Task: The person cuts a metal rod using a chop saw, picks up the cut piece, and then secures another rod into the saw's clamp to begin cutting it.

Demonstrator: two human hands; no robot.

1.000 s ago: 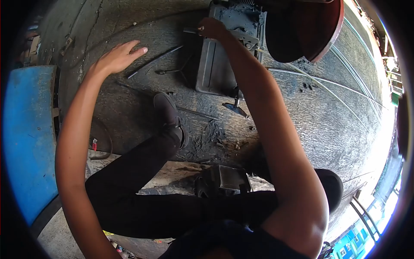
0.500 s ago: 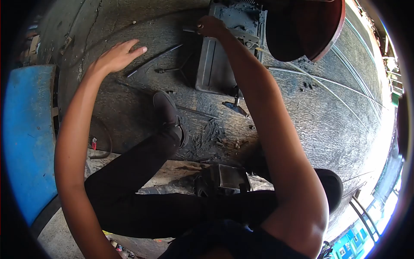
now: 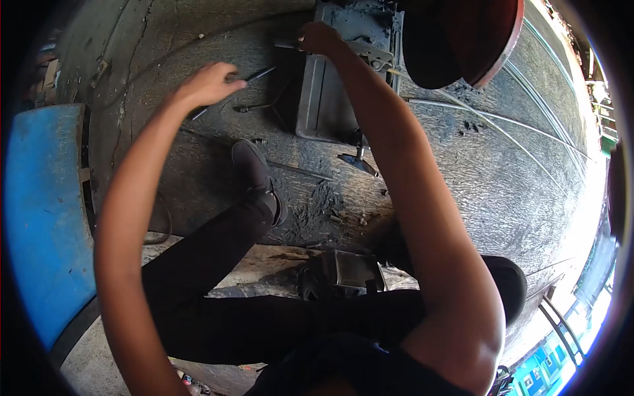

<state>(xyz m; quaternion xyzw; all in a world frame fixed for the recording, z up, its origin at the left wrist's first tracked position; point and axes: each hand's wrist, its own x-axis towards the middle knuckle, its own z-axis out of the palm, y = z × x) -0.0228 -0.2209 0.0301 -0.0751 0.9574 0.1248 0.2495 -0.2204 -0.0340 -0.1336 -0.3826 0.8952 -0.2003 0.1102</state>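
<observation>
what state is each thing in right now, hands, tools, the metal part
left hand: closed over the long rod, down on the ground
long rod: lying flat, one end under the left hand
right hand: gripping a small tool against the grey metal part
grey metal part: lying on the ground, grimy
wrench: lying loose on the ground, untouched
shoe: planted on the ground

Both arms stretch forward and down from the shoulders; the left hand (image 3: 210,84) hangs low over the ground, knuckles up, fingers curled under; the right hand (image 3: 319,38) reaches farther out, arm nearly straight, fingers closed in a grip
</observation>
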